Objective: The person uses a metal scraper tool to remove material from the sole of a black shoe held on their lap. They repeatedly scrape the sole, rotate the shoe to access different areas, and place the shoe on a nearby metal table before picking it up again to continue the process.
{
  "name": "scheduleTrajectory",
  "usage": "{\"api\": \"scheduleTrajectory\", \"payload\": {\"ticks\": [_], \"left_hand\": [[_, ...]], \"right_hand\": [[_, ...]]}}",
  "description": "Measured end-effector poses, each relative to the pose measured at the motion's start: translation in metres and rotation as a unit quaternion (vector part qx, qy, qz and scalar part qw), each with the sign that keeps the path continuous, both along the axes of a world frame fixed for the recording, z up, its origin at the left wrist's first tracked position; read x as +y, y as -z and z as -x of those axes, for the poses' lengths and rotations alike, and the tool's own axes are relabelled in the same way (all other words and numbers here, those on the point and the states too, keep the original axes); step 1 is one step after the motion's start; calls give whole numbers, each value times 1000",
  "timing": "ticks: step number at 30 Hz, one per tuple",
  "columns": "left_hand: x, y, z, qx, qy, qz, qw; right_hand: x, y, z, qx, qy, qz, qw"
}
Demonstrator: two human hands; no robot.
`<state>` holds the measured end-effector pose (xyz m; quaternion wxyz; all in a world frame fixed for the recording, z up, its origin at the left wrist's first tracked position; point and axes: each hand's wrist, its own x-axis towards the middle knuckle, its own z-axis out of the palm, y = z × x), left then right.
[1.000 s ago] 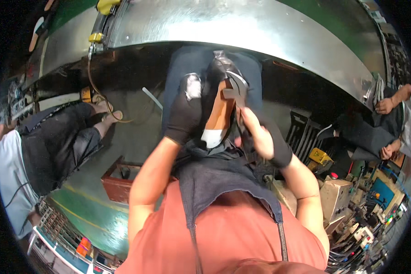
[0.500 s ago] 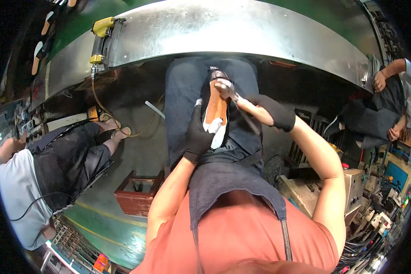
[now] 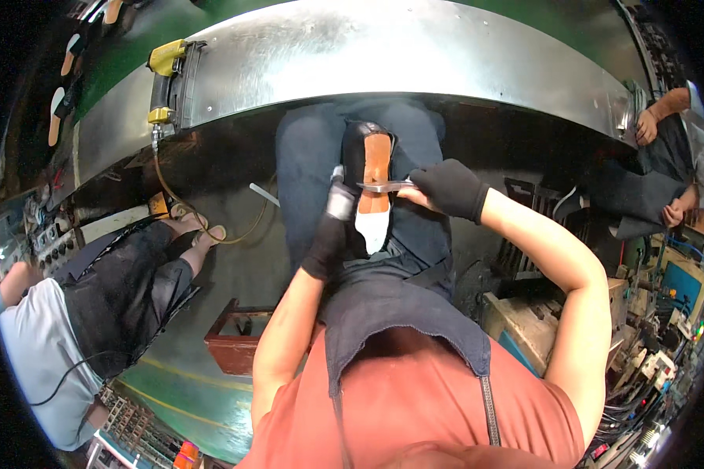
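Note:
A shoe with a black upper rests sole-up between my thighs, its brown insole board showing and a white piece at the near end. My left hand, in a dark glove with whitish tape on the fingers, grips the shoe's left side. My right hand, in a dark glove with bare fingertips, is closed round a silver metal hand tool. The tool's head lies across the middle of the insole; whether it is pincers or a hammer I cannot make out.
A metal bench runs across the front, with a yellow and black air nail gun and its hose at its left. A brown wooden box stands on the floor. People sit at left and right; machinery fills the right.
My right hand and the tool have come nearer, from the far end of the insole to its middle. The tool was blurred and now lies crosswise. The shoe's white end has turned slightly.

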<state>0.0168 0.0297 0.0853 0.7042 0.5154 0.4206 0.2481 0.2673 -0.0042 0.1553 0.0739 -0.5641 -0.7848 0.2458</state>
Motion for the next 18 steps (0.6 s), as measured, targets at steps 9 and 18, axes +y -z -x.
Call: {"api": "scheduleTrajectory", "payload": {"ticks": [9, 18], "left_hand": [[21, -21, -36, 274, 15, -153, 949], [-40, -34, -6, 75, -34, -235, 968]], "right_hand": [[60, -76, -12, -103, -88, 243, 961], [-32, -29, 29, 134, 73, 249, 956]]}}
